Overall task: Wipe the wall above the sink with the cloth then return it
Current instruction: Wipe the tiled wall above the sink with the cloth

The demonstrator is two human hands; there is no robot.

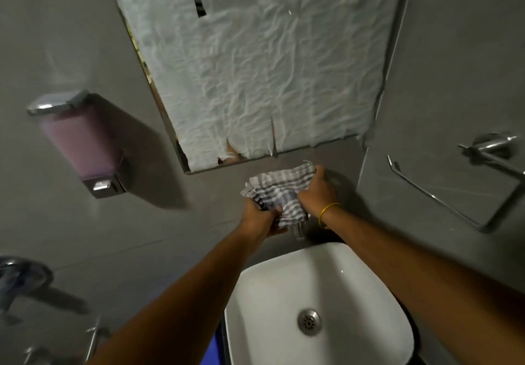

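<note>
1. Above the white sink (284, 279), against the grey wall (199, 208), we see both hands bunching a checked cloth (279, 191).
2. Our left hand (262, 220) grasps the lower edge of the cloth, its grip pressed together on a fold of fabric.
3. Our right hand (318, 191) clutches the cloth's right side, its grip likewise pinching the fabric; a yellow band (326, 212) circles that wrist.
4. The cloth sits between the two hands, just below the bottom edge of the mirror (255, 80), which is covered with crinkled, torn white paper.
5. A corner of the cloth hangs down toward the sink's back rim; we cannot tell whether the cloth touches the wall.
6. A pink soap dispenser (85, 146) is mounted on the wall to the left, well apart from the hands.
7. A chrome towel bar (443, 200) is fixed on the side wall to the right.
</note>
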